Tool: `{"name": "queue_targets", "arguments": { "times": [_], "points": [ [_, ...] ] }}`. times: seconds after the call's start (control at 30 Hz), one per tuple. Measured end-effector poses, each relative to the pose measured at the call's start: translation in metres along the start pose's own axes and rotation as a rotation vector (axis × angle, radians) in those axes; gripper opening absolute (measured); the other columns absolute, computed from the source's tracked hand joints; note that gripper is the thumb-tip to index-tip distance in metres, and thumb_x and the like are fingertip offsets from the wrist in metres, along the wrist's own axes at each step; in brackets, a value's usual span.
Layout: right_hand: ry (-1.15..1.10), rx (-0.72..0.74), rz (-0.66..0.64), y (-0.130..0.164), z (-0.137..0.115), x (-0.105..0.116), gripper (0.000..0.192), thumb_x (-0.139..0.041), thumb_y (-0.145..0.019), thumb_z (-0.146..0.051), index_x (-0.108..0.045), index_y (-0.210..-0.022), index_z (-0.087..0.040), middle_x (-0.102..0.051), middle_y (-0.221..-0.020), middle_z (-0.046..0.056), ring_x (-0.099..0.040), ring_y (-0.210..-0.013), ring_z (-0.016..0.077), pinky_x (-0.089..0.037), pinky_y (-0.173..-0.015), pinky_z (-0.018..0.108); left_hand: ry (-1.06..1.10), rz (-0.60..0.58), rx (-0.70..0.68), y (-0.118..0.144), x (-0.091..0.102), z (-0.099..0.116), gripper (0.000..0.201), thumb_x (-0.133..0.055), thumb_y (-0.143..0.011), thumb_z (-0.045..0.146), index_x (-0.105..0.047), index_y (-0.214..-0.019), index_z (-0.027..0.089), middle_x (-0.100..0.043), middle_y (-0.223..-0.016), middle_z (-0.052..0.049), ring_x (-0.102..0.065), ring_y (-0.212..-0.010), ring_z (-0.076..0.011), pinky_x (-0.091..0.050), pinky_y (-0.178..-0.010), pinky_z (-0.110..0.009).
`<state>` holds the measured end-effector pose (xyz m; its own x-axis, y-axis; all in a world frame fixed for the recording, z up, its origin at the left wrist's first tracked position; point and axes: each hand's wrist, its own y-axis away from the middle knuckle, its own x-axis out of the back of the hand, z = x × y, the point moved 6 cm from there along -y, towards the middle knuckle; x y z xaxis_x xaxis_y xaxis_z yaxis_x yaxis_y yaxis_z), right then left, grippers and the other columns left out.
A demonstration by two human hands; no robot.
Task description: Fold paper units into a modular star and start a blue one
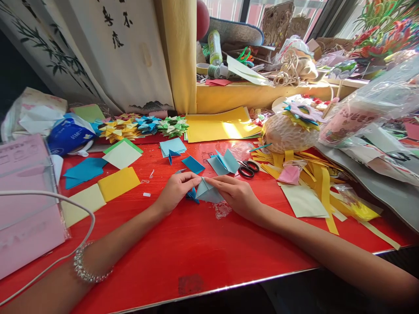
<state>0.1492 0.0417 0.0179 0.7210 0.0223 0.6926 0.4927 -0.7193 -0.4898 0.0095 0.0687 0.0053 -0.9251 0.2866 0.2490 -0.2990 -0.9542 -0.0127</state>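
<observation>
I see left hand (176, 188) and right hand (234, 193) both pinching one folded blue paper piece (207, 192) on red table (203, 257). Beyond: one pair of scissors (248, 168), two folded blue pieces (225, 162), three yellow squares (118, 183).

Hanging scroll (124, 48), at 11 o'clock: black brush-written characters near its top edge, approx. three showing, cut off by the frame; too partial to read w/ certainty.
Blue packet (67, 135), at 9 o'clock: small white print on the wrapper, too blurred to read.
Pink box (22, 192), far 9 o'clock: faint rows of print on the lid, not legible.
Clear bag (356, 115), at 2 o'clock: pink cup inside w/ dark red lettering, distorted by plastic, unreadable.
Green bottle (214, 46), at 12 o'clock: label too small to read.
</observation>
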Motion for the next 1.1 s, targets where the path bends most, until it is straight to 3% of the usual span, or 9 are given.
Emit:
{"name": "queue_targets", "arguments": {
  "times": [0.4, 0.47, 0.57, 0.63, 0.73, 1.1],
  "points": [
    [-0.114, -0.014, -0.006, 0.0, -0.003, 0.002, 0.035, -0.04, -0.085, -0.017, -0.058, -0.114, -0.024, -0.062, -0.105, 0.006, -0.059, -0.091, 0.0178, -0.048, -0.079, 0.031, -0.018, -0.022, -0.02, -0.003, -0.002, -0.004, 0.029, -0.05, -0.077, 0.042, -0.057, -0.069, 0.016, -0.046, -0.063, 0.002, -0.041, -0.058, -0.0092, -0.034, -0.053, -0.021],
    [-0.234, -0.09, 0.004, -0.002, -0.005, 0.006, 0.033, -0.045, -0.083, -0.022, -0.058, -0.113, -0.025, -0.062, -0.107, 0.004, -0.057, -0.095, 0.0185, -0.046, -0.082, 0.031, -0.05, -0.014, -0.035, -0.002, -0.001, -0.002, 0.029, -0.049, -0.078, 0.042, -0.056, -0.07, 0.015, -0.045, -0.063, 0.002, -0.04, -0.058, -0.0093, -0.034, -0.052, -0.02],
    [-0.478, -0.351, 0.01, -0.002, 0.004, 0.006, 0.036, -0.044, -0.085, -0.035, -0.055, -0.117, -0.024, -0.061, -0.111, 0.003, -0.054, -0.101, 0.0205, -0.043, -0.085, 0.032, -0.12, -0.015, -0.073, 0.002, -0.002, 0.004, 0.029, -0.047, -0.08, 0.042, -0.055, -0.069, 0.016, -0.045, -0.063, 0.002, -0.04, -0.058, -0.0096, -0.033, -0.052, -0.02],
    [-0.59, -0.476, -0.019, 0.0, 0.01, 0.0, 0.038, -0.043, -0.085, -0.041, -0.06, -0.112, -0.02, -0.063, -0.105, 0.004, -0.056, -0.096, 0.0206, -0.044, -0.079, 0.03, -0.167, -0.027, -0.1, 0.005, -0.003, 0.007, 0.03, -0.046, -0.081, 0.042, -0.055, -0.071, 0.016, -0.048, -0.065, 0.002, -0.042, -0.06, -0.0102, -0.034, -0.054, -0.02],
    [-0.667, -0.55, -0.114, 0.002, 0.015, -0.011, 0.04, -0.047, -0.081, -0.044, -0.066, -0.1, -0.015, -0.065, -0.086, 0.003, -0.056, -0.077, 0.0169, -0.042, -0.064, 0.025, -0.224, -0.029, -0.136, 0.007, -0.004, 0.01, 0.029, -0.045, -0.082, 0.042, -0.057, -0.073, 0.017, -0.052, -0.068, 0.001, -0.046, -0.065, -0.0112, -0.036, -0.057, -0.02],
    [-0.676, -0.538, -0.204, 0.003, 0.014, -0.015, 0.038, -0.047, -0.08, -0.046, -0.059, -0.075, -0.011, -0.043, -0.062, -0.001, -0.032, -0.055, 0.0081, -0.025, -0.048, 0.021, -0.322, -0.035, -0.198, 0.008, -0.006, 0.015, 0.029, -0.043, -0.083, 0.039, -0.055, -0.071, 0.016, -0.055, -0.069, 0.0, -0.049, -0.067, -0.0122, -0.037, -0.059, -0.021]
  ]
}}
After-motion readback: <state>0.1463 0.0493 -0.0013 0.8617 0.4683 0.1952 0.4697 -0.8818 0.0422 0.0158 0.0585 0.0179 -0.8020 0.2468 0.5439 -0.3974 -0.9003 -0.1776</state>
